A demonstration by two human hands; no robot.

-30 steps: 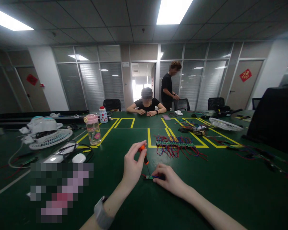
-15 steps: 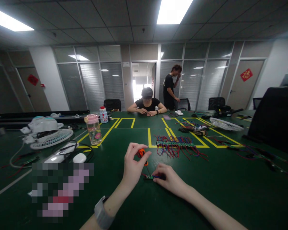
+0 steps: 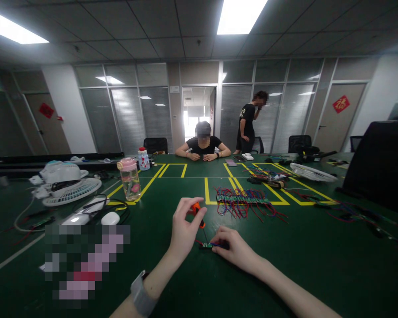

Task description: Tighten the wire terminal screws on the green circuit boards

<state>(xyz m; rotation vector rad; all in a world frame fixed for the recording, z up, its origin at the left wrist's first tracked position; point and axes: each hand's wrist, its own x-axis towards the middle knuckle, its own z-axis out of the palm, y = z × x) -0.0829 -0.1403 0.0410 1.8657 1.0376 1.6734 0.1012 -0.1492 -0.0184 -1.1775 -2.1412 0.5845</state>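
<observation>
My left hand is closed round the orange and black handle of a screwdriver, held nearly upright. Its thin shaft points down to a small green circuit board on the table; whether the tip sits in a screw is too small to tell. Fingers of my right hand pinch the right end of that board, where blue and red wires join it. A red wire also shows at the board's left end. Beyond my hands lies a row of similar circuit boards with red and blue wires.
Yellow tape lines mark the green table. To the left stand a pink-lidded bottle, a white mouse and a white fan. A black monitor is at the right. Across the table one person sits and another stands.
The screwdriver handle has turned slightly between my left fingers, while the board and my right hand stay in place. The standing person has moved to the right.
</observation>
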